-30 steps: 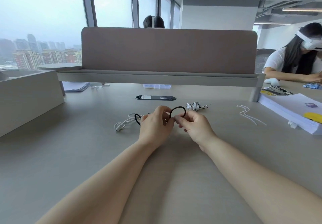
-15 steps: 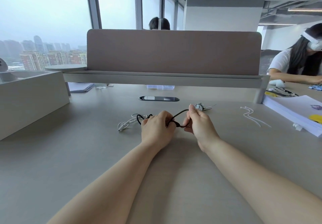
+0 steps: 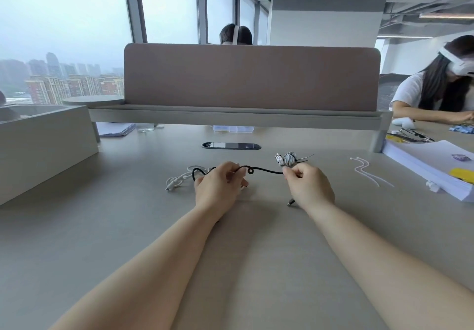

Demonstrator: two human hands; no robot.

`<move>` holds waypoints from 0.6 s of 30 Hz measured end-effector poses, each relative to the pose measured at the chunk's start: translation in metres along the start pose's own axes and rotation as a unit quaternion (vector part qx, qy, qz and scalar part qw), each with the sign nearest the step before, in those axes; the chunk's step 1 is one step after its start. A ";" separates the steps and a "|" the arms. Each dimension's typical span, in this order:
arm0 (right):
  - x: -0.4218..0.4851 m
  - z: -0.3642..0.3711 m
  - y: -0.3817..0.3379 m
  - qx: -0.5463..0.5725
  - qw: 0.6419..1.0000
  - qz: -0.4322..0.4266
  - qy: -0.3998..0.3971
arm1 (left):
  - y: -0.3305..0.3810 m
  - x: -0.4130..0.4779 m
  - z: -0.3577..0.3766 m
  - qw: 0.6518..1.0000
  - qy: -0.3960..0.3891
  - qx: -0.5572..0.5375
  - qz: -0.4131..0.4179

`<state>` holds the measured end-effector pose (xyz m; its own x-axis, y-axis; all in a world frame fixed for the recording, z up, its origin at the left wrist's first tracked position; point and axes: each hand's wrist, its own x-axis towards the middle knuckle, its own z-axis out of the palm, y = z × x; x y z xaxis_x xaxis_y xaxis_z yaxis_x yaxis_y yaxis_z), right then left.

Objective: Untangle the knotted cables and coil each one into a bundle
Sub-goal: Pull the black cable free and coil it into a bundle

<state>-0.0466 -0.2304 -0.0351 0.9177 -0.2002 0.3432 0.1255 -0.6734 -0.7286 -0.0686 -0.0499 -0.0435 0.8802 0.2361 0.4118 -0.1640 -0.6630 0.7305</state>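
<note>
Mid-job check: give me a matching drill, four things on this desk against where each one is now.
1 thin black cable
2 white cable
3 striped black-and-white wound bundles
4 loose white ties

A lying by the white paper stack
B beyond the right hand
C stretched between both hands
D lying left of the left hand

Pairs: 1-C, 2-D, 3-B, 4-A

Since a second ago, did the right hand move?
Yes: the right hand moved right, pinching the black cable; its fingertips were left of the striped bundle, now just below it.
</note>
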 end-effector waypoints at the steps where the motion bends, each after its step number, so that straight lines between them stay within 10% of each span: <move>1: 0.000 0.000 0.003 -0.063 0.998 -0.014 0.005 | 0.002 -0.001 0.000 1.000 -0.002 -0.006 0.007; 6: -0.002 0.007 0.007 -0.227 0.963 -0.140 0.037 | 0.011 -0.006 0.000 0.998 0.011 -0.026 0.058; 11: -0.015 0.020 -0.012 -0.009 0.964 -0.255 0.081 | 0.012 -0.006 0.005 0.997 0.004 -0.019 0.079; 18: -0.010 0.017 -0.014 0.198 0.965 -0.168 0.019 | 0.008 -0.005 0.002 0.991 -0.024 0.079 0.104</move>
<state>-0.0508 -0.2067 -0.0388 0.7860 -0.0496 0.6162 0.5555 -0.3808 -0.7392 -0.0731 -0.0579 -0.0405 0.8554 0.0520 0.5154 -0.2751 -0.7974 0.5371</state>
